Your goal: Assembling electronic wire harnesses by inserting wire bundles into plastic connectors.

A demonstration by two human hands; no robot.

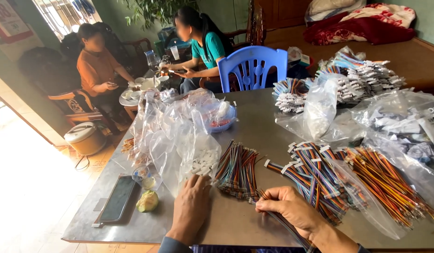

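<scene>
My left hand [191, 206] lies flat on the grey table [254, 126], fingertips touching a clear bag of small white connectors [198, 161]. My right hand [292, 208] pinches a thin bundle of multicoloured wires [285, 225] that trails toward the table's near edge. Between the hands lies a loose pile of striped wire bundles [235, 171]. To the right sit finished wire harnesses with white plugs [315, 175].
Clear bags of orange-yellow wires [390, 182] and harness stacks [362, 77] crowd the right side. A dark phone [117, 199], a green fruit half [147, 201] and a small cup [141, 174] lie at left. A blue chair [252, 65] stands behind; two people sit beyond it.
</scene>
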